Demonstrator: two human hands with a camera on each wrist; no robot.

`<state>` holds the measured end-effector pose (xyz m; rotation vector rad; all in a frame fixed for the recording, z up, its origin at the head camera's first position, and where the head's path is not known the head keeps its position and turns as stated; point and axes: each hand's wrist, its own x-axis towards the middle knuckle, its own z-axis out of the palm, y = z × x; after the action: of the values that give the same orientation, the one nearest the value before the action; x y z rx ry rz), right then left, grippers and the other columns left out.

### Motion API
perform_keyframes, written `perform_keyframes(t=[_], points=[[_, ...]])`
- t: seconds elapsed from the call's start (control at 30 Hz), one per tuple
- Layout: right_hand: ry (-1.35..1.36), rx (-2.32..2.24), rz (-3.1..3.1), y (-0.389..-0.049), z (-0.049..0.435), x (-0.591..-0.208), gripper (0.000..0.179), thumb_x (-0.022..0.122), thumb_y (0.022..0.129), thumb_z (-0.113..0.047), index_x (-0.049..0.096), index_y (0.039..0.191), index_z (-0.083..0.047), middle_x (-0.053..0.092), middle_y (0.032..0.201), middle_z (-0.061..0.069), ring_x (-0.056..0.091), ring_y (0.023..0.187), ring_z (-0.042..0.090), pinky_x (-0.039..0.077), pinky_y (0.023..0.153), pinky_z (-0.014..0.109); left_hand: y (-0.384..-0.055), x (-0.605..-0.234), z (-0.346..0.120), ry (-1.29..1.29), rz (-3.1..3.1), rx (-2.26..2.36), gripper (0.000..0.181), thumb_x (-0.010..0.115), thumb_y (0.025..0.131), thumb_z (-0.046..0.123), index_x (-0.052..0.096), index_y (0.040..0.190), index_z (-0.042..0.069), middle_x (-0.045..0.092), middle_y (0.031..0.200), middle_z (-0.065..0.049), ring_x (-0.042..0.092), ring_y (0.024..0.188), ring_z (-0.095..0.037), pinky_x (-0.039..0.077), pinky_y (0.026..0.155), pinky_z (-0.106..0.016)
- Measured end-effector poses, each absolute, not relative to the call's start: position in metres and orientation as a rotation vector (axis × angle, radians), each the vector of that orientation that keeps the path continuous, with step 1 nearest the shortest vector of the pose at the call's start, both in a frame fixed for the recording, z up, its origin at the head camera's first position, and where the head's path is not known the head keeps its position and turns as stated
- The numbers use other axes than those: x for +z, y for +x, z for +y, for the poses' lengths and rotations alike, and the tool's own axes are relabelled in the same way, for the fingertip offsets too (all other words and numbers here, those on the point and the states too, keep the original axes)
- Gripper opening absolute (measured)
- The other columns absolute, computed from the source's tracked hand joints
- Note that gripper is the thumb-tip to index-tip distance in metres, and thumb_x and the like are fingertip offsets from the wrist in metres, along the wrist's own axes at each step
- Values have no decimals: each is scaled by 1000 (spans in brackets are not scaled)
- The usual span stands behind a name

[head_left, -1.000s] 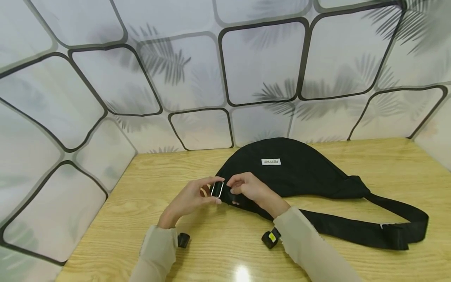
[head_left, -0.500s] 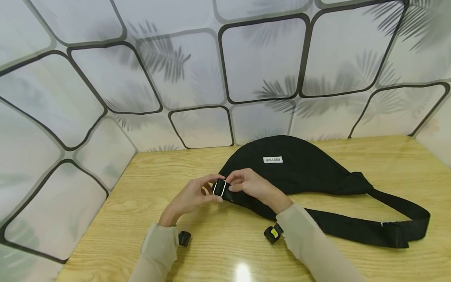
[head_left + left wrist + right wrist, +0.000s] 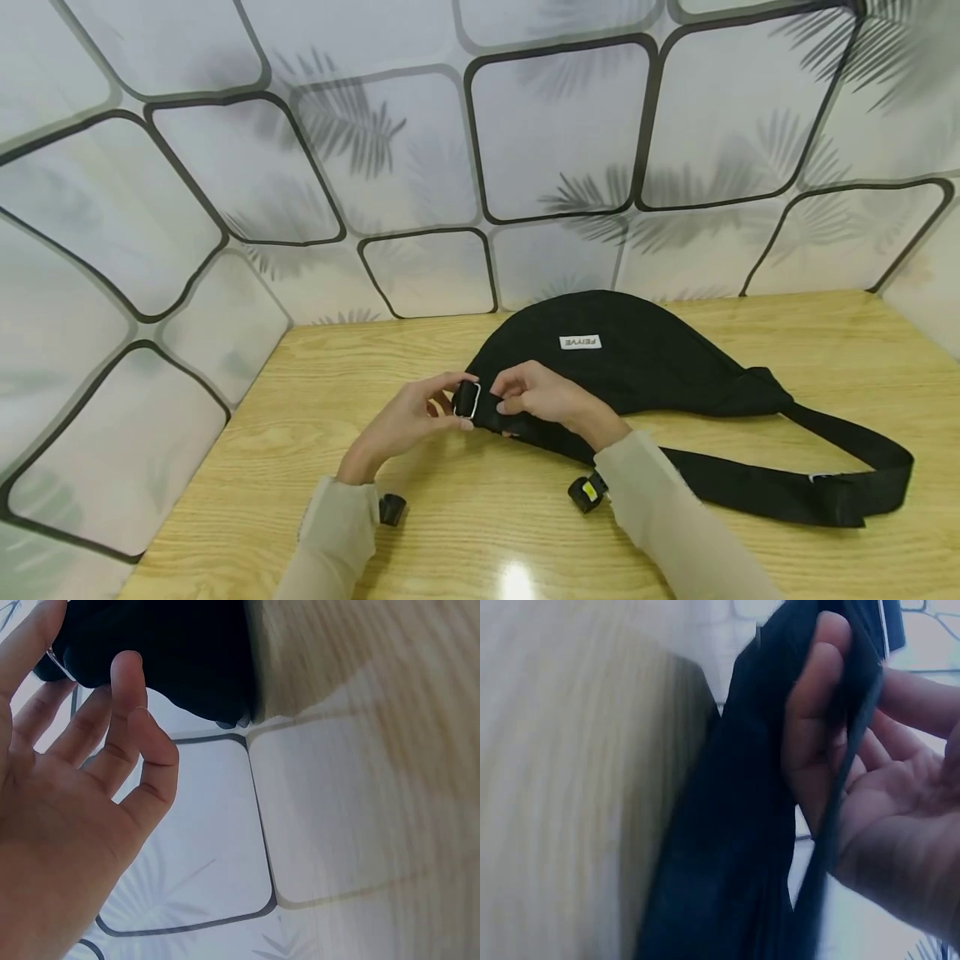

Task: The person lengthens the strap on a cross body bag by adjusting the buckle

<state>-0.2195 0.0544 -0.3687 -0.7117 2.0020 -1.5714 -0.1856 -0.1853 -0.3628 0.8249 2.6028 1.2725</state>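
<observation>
A black waist bag (image 3: 637, 367) with a white label (image 3: 580, 342) lies on the wooden table. At its left end, my left hand (image 3: 397, 427) pinches a silver metal strap slider (image 3: 477, 402) between thumb and fingertips. A loop of black webbing (image 3: 467, 398) passes through the slider. My right hand (image 3: 551, 402), just right of the slider, pinches the webbing strap. In the right wrist view that strap (image 3: 847, 765) runs down between thumb and fingers. The left wrist view shows the left hand's other fingers (image 3: 156, 761) loosely bent, clear of the bag.
The rest of the strap (image 3: 750, 483) trails right and loops back to the bag, with a second slider (image 3: 823, 477) on it. Small black devices (image 3: 587, 492) sit at both wrists. A patterned cloth wall (image 3: 420, 275) borders the table (image 3: 337, 367) behind and at the sides.
The slider and left hand have shifted slightly right, and the webbing loop in the slider shows more plainly. The right hand came close to the slider, then drew a little rightward.
</observation>
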Motion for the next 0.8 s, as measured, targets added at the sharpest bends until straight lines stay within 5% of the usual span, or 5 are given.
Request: perform_keyframes(t=[0.37, 0.6, 0.8], points=[[-732, -1556, 2003, -221, 56, -367, 14, 61, 97, 3, 66, 109, 8, 72, 87, 6, 67, 78, 19, 51, 88, 36, -187, -363, -181, 873, 2579, 1262, 50, 75, 94, 13, 59, 140, 5, 69, 113, -5, 62, 88, -17, 50, 68, -30], [-749, -1369, 2040, -228, 75, -366, 22, 60, 94, 8, 64, 115, 13, 46, 64, -3, 35, 57, 11, 36, 62, 26, -187, -361, -184, 866, 2598, 1255, 52, 74, 95, 13, 56, 142, 2, 68, 118, -7, 62, 90, -18, 50, 71, -31], [-795, -1428, 2077, -225, 66, -366, 17, 57, 94, 9, 67, 108, 8, 61, 76, 1, 55, 71, 15, 46, 81, 32, -185, -361, -184, 844, 2592, 1262, 52, 74, 95, 14, 56, 142, 2, 68, 113, -5, 62, 90, -18, 49, 69, -30]])
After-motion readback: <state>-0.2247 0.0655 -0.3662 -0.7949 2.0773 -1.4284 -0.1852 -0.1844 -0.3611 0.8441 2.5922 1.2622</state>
